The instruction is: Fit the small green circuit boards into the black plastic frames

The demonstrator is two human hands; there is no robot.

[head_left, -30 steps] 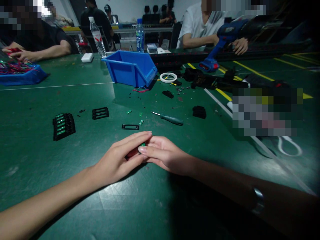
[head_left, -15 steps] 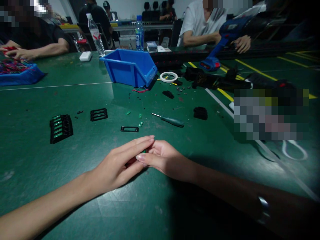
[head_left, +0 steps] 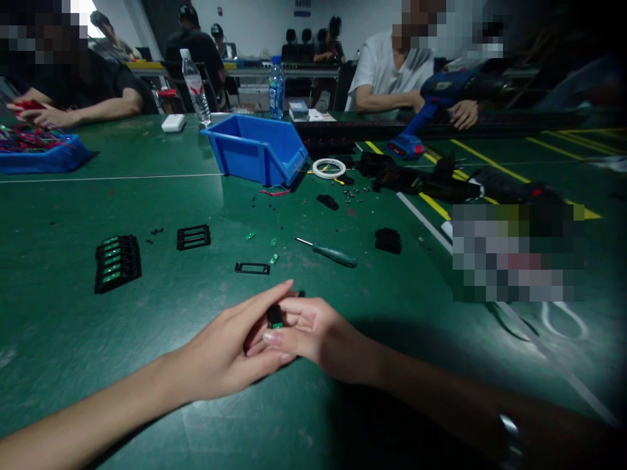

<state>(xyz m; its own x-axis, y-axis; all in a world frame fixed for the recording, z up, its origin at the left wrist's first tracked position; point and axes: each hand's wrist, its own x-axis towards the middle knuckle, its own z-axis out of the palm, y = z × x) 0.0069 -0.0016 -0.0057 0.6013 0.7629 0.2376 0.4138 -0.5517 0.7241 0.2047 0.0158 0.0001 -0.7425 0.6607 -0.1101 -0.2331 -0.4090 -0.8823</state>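
Between my two hands sits a small black plastic part with a green circuit board (head_left: 275,317), partly hidden by the fingers. My left hand (head_left: 228,346) is closed around it from the left, and my right hand (head_left: 323,336) grips it from the right, thumb pressed near the green board. Just beyond the fingers lie a thin black rectangular frame (head_left: 252,268) and several small green circuit boards (head_left: 274,259). A screwdriver (head_left: 336,254) with a green handle rests farther right. Farther left are a black slotted frame (head_left: 193,237) and a row of black parts with green boards (head_left: 117,263).
A blue bin (head_left: 255,150) stands beyond the small parts, with a white ring (head_left: 329,169) and loose screws (head_left: 353,193) beside it. Black clustered parts (head_left: 388,240) lie right. A cordless drill (head_left: 416,121), two bottles (head_left: 277,88) and co-workers are at the far side.
The view has tilted up slightly, so the table things appear lower. More of the black part and its green board shows between my fingers, which have shifted around it.
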